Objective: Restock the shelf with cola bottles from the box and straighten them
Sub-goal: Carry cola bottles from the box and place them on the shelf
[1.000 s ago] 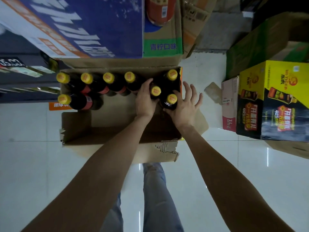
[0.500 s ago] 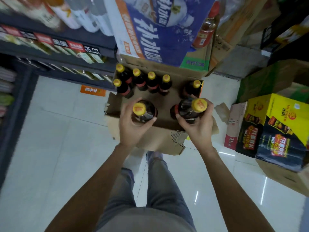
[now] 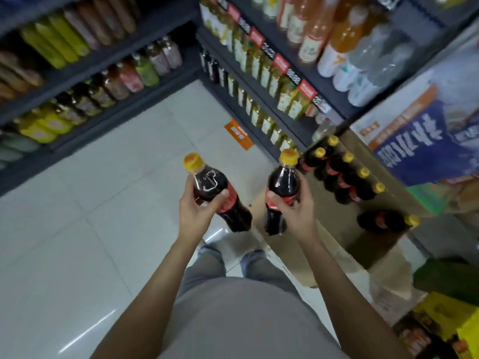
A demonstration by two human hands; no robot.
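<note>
Cola bottles are now being held clear of the box (image 3: 344, 237), one gripped in the left hand (image 3: 198, 209), one in the right hand (image 3: 298, 203), being carried toward the shelf (image 3: 261, 104) for restocking

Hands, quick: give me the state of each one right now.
Left hand: holds a cola bottle, fingers curled round its body.
Right hand: holds a second cola bottle, gripped at the label.

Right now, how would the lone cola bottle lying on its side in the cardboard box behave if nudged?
The dark yellow-capped cola bottle lies flat, so its round body would probably roll. It looks full, so likely heavy for its size.
</note>
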